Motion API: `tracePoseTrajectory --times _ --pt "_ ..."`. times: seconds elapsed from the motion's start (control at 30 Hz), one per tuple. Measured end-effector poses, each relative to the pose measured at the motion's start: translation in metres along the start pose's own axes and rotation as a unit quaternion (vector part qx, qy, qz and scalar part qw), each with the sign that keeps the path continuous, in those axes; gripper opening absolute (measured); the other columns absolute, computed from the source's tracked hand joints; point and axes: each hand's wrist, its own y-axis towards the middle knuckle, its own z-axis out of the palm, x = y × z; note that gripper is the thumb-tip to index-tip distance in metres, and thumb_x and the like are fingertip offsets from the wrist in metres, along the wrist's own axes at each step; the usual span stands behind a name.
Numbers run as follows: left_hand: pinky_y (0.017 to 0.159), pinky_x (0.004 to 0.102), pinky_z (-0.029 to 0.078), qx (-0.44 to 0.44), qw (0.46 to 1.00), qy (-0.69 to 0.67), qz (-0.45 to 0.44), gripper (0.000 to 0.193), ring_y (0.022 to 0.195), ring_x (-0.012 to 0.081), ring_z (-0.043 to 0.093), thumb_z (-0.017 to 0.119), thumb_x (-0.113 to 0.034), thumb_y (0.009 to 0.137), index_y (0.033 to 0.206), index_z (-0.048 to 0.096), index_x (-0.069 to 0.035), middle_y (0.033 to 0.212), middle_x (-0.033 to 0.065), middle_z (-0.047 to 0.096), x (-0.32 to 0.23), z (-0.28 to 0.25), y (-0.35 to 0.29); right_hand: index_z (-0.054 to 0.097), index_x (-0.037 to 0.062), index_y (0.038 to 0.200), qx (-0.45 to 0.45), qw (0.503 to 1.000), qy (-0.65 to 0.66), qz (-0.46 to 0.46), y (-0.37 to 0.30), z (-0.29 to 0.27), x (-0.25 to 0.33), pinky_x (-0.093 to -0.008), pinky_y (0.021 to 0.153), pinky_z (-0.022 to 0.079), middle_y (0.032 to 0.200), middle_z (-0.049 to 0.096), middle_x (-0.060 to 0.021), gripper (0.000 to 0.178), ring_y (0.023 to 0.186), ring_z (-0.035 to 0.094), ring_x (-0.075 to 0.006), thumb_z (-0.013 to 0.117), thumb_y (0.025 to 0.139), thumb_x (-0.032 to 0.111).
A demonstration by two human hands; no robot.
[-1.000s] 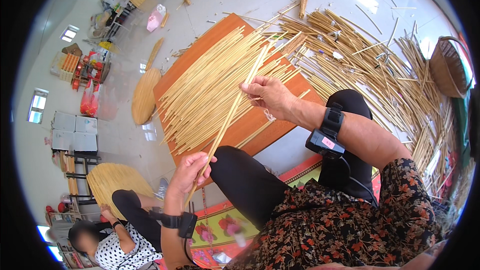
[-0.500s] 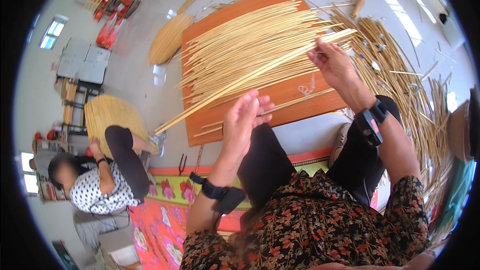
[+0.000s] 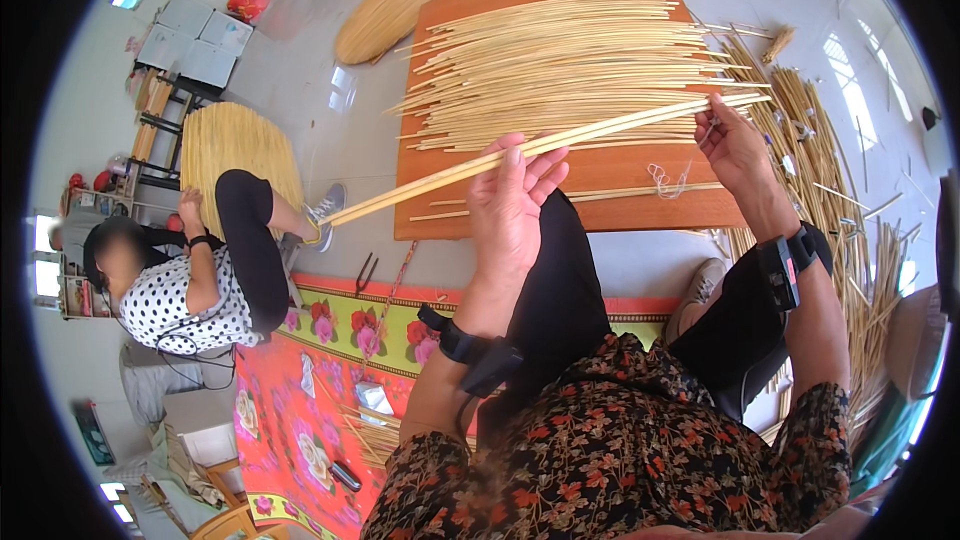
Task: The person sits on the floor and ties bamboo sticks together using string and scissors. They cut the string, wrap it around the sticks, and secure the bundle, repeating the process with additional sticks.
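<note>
Two long pale-yellow plant stalks point(image 3: 620, 124), lying side by side, slant across in front of me above the board. My left hand point(image 3: 505, 210) grips them near the middle, thumb in front and fingers behind. Close to their right end, my right hand point(image 3: 738, 145) pinches them between thumb and fingertips. Beyond the stalks, many similar stalks point(image 3: 560, 65) lie in a layer on an orange-brown board point(image 3: 600, 215). A loose tangle of clear thread point(image 3: 668, 182) rests on the board below my right hand.
At the left a person point(image 3: 195, 290) sits holding a fan-shaped yellow straw piece point(image 3: 238, 155). Another flat straw piece point(image 3: 385, 20) lies on the floor past the board. Heaped stalks point(image 3: 810, 150) cover the floor at the right. A red floral mat point(image 3: 285, 415) and black tongs point(image 3: 366, 273) are at lower left.
My left hand has come up and closed around the stalks, where before it was open below them. Both hands and the stalks now appear farther right, and the view has shifted.
</note>
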Motion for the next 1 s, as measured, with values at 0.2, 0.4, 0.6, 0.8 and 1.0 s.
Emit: tracePoseTrajectory --times 0.2,0.4,0.6,0.8,1.0 --pt "0.088 0.0404 0.061 -0.019 1.0 0.006 0.002 0.021 0.106 0.0312 0.071 0.06 -0.02 0.104 0.118 0.064 -0.005 0.115 0.0161 0.071 0.003 0.002 0.0 0.063 0.0067 0.094 -0.011 1.0 0.005 -0.006 0.007 -0.007 0.0 -0.026 0.065 0.057 0.081 0.064 -0.0032 0.014 0.075 0.065 -0.0131 0.069 0.099 0.019" --pt "0.086 0.0411 0.062 -0.037 0.999 0.026 0.008 0.019 0.105 0.0329 0.072 0.063 -0.02 0.103 0.113 0.067 -0.005 0.108 0.0155 0.073 0.003 0.003 0.0 0.062 0.0069 0.093 -0.004 1.0 0.013 -0.005 0.009 -0.009 -0.002 -0.0259 0.062 0.057 0.08 0.065 -0.0028 0.014 0.072 0.065 -0.0125 0.069 0.099 0.018" --pt "0.085 0.0411 0.062 -0.035 0.999 0.02 0.001 0.017 0.105 0.0327 0.072 0.064 -0.018 0.102 0.112 0.066 -0.004 0.109 0.0152 0.072 0.004 0.0 0.004 0.062 0.0066 0.092 -0.007 1.0 0.022 -0.009 0.004 -0.008 -0.002 -0.0247 0.061 0.056 0.079 0.064 -0.0022 0.013 0.072 0.065 -0.0123 0.068 0.099 0.016" --pt "0.09 0.0454 0.062 -0.043 0.999 -0.007 -0.025 0.024 0.109 0.0334 0.07 0.062 -0.019 0.102 0.121 0.061 -0.003 0.12 0.0184 0.068 0.002 -0.016 0.011 0.062 0.0085 0.088 0.095 0.99 0.093 -0.053 0.007 -0.002 -0.009 -0.0271 0.062 0.056 0.078 0.063 -0.0021 0.012 0.071 0.064 -0.013 0.067 0.099 0.012" --pt "0.1 0.0456 0.056 -0.007 0.999 0.005 -0.031 0.024 0.118 0.0329 0.066 0.061 -0.019 0.102 0.123 0.063 -0.007 0.13 0.0201 0.066 -0.01 -0.025 0.008 0.062 0.0082 0.095 0.047 0.995 0.085 -0.02 -0.019 0.025 0.008 -0.028 0.066 0.057 0.083 0.062 -0.003 0.009 0.075 0.063 -0.0132 0.064 0.101 0.015"
